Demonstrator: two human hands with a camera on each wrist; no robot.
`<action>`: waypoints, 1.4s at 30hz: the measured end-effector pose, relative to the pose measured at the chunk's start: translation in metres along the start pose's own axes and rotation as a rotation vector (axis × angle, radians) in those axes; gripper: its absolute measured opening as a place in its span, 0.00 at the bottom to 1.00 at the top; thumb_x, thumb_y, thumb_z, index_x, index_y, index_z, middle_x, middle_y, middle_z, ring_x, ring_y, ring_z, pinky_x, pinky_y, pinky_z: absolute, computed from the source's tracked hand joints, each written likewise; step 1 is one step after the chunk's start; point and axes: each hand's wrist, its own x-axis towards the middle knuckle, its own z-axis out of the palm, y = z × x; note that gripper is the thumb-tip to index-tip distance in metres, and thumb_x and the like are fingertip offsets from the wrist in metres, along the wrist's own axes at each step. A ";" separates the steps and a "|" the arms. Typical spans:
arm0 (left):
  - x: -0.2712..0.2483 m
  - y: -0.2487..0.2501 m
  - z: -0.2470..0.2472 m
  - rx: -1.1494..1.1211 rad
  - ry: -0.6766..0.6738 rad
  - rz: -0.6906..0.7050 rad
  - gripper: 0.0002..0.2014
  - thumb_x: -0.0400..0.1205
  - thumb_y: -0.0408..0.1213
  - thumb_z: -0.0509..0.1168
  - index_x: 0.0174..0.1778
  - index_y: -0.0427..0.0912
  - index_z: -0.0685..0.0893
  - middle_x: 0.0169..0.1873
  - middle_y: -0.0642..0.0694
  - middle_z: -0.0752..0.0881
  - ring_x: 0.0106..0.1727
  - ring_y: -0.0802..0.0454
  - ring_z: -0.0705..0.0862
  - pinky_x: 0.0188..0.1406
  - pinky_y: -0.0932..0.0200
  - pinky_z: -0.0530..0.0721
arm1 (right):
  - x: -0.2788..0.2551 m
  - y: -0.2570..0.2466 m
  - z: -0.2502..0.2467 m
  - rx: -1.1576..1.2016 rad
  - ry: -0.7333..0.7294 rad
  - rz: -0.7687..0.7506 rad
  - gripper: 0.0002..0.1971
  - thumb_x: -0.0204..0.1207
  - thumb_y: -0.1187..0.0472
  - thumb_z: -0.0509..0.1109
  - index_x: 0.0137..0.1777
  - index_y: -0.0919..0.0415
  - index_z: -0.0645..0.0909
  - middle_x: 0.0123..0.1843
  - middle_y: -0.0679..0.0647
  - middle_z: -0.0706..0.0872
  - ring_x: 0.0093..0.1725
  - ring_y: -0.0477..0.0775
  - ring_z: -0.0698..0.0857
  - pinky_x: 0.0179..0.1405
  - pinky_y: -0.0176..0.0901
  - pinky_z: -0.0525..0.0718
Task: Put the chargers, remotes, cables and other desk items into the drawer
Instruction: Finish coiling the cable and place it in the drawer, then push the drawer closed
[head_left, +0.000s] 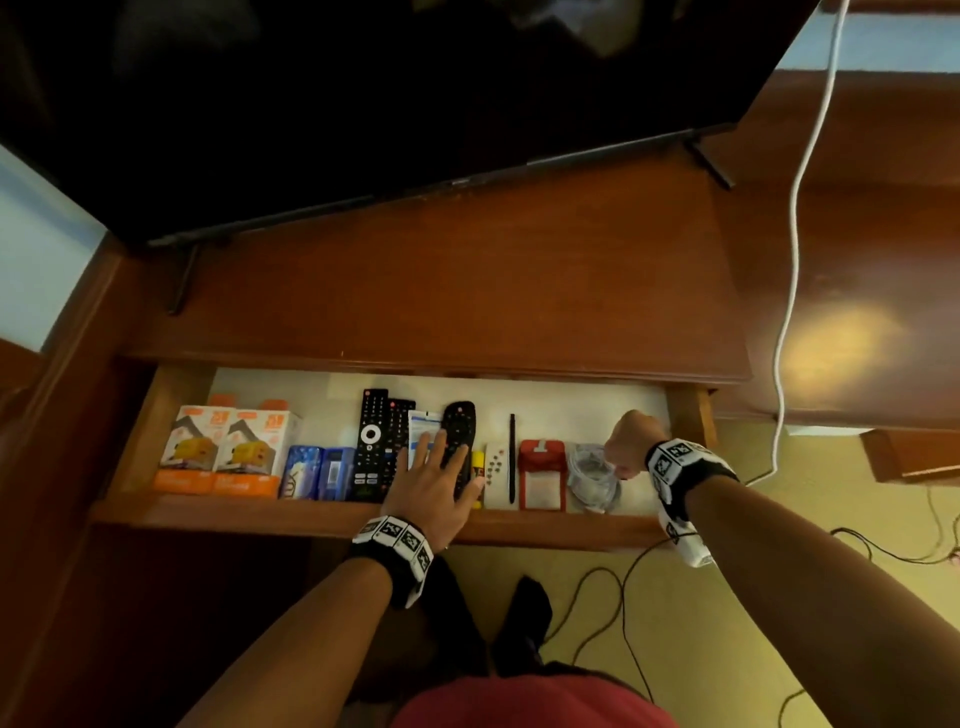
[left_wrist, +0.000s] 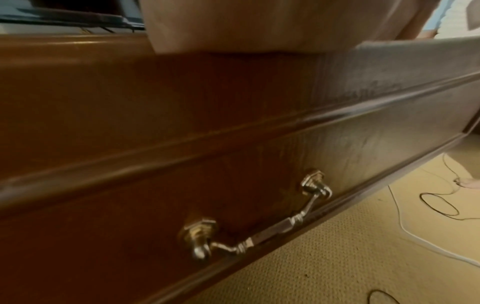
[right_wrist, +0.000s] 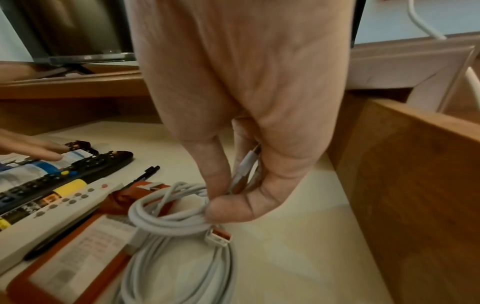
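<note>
Your right hand (right_wrist: 241, 123) is pinching the coiled white cable (right_wrist: 179, 230) at lower center of the right wrist view, inside the drawer (head_left: 691, 415). Set the coil flat before letting go, tucking its orange plug in. Your left hand (head_left: 436, 486) is lying flat, fingers straight, on the black remote (head_left: 460, 441). Open liner is lying right of the coil, toward the drawer's side wall.

I see the open drawer (head_left: 130, 457) carrying, left to right, two orange charger boxes (head_left: 228, 452), two blue packs (head_left: 317, 473), black remotes (head_left: 382, 441), a white remote (head_left: 496, 475), a pen (head_left: 512, 457), a red pouch (head_left: 542, 475) and a coiled white cable (head_left: 592, 478)
</note>
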 end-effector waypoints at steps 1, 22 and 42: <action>0.000 0.000 0.000 -0.010 0.003 -0.004 0.37 0.87 0.68 0.37 0.91 0.54 0.54 0.92 0.44 0.46 0.92 0.41 0.43 0.89 0.34 0.43 | 0.002 -0.001 0.001 -0.017 0.001 0.001 0.03 0.74 0.67 0.74 0.44 0.67 0.87 0.38 0.61 0.92 0.29 0.54 0.89 0.23 0.39 0.84; -0.023 -0.012 -0.001 -0.014 0.113 0.036 0.41 0.84 0.65 0.30 0.82 0.48 0.74 0.85 0.43 0.67 0.88 0.42 0.58 0.86 0.40 0.56 | -0.109 -0.042 0.086 -0.322 0.194 -0.673 0.26 0.86 0.49 0.45 0.76 0.52 0.75 0.72 0.52 0.79 0.73 0.58 0.75 0.71 0.54 0.75; -0.041 -0.125 -0.009 0.329 0.028 0.389 0.38 0.83 0.75 0.44 0.71 0.45 0.73 0.70 0.41 0.77 0.67 0.40 0.79 0.67 0.39 0.79 | -0.105 -0.089 0.159 -0.769 0.212 -0.814 0.36 0.86 0.32 0.41 0.71 0.56 0.78 0.65 0.58 0.86 0.58 0.62 0.85 0.54 0.60 0.86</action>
